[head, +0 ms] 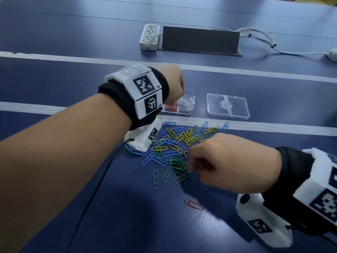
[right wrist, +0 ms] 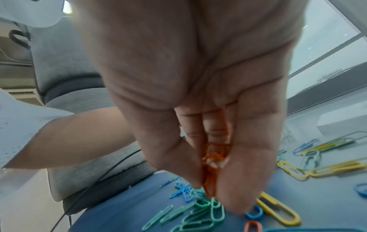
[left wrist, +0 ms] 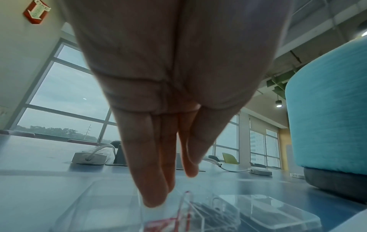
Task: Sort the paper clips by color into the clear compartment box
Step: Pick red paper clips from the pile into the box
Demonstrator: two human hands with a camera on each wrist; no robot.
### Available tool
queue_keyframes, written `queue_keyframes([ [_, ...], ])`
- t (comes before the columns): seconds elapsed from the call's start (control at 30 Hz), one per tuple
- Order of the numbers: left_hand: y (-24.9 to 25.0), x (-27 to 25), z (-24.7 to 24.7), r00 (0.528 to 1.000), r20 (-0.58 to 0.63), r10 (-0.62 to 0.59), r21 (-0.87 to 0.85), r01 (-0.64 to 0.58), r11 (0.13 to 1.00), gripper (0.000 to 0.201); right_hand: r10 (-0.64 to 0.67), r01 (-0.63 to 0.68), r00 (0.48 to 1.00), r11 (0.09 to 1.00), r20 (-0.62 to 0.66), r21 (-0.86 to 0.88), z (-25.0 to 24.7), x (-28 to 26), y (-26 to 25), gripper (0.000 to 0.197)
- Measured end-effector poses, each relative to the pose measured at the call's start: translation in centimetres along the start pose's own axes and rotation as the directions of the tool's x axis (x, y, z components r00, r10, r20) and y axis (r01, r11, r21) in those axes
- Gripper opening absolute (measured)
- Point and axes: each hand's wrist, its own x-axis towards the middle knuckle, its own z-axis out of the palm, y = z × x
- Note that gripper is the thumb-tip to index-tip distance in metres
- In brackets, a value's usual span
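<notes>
Right hand (right wrist: 210, 157) around red clips (right wrist: 213, 160)

Red wall sign (left wrist: 36, 12): a red box-shaped sign high on the pale wall, seen in the left wrist view, with a white arrow; the word "FIRE" reads along its upper edge, the smaller lettering on the arrow is too blurred to read.
White wrist-band panels (head: 145, 84): black-and-white square coded markers, each with tiny characters beside it too small to read.
</notes>
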Motion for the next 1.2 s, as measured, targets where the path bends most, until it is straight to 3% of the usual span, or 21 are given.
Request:
queue_keyframes([
  [0.1, -0.3, -0.6, -0.4, 0.999, -0.036, -0.005, -0.098, 0.002, 0.995, 0.033, 0.022, -0.021, 1.000, 0.999, -0.014, 0.036, 0.1, -0.1, 0.6, 0.023],
  [0.23, -1.8, -1.7, -0.7, 0.995, -0.100, 0.013, -0.185, -0.031, 0.982, 0.022, 0.061, -0.058, 0.997, 0.996, -0.049, 0.067, -0.1, -0.4, 1.8, 0.022],
  [0.4, -3.8, -4.8, -0.5, 0.989, 0.101, 0.107, -0.101, -0.097, 0.990, 0.009, 0.100, -0.098, 0.992, 0.995, -0.082, 0.033, 0.3, -0.8, 2.3, 0.018],
  [0.57, -6.5, -6.1, -0.1, 0.988, 0.149, -0.047, 0.122, 0.029, 0.992, 0.011, 0.120, -0.120, 0.993, 0.992, 0.001, -0.037, 1.6, -0.9, 0.9, 0.019],
  [0.8, -7.5, -6.4, 0.7, 0.961, 0.147, -0.233, 0.257, 0.191, 0.947, 0.032, 0.095, -0.093, 0.995, 0.993, 0.021, -0.078, 2.1, -1.0, -0.2, 0.007],
  [0.87, -7.4, -6.3, 0.9, 0.959, 0.136, -0.248, 0.255, 0.208, 0.944, 0.032, 0.097, -0.096, 0.995, 0.994, 0.027, -0.057, 2.2, -1.0, -0.6, 0.015],
  [1.0, -7.2, -6.4, 0.9, 0.964, 0.122, -0.238, 0.224, 0.207, 0.952, 0.012, 0.090, -0.090, 0.996, 0.995, -0.004, -0.044, 2.3, -1.0, -0.6, 0.020],
  [1.2, -7.1, -6.8, 0.7, 0.979, 0.110, -0.173, 0.138, 0.157, 0.978, 0.011, 0.002, -0.004, 0.997, 1.000, 0.077, 0.022, 2.7, -1.4, -2.0, 0.026],
])
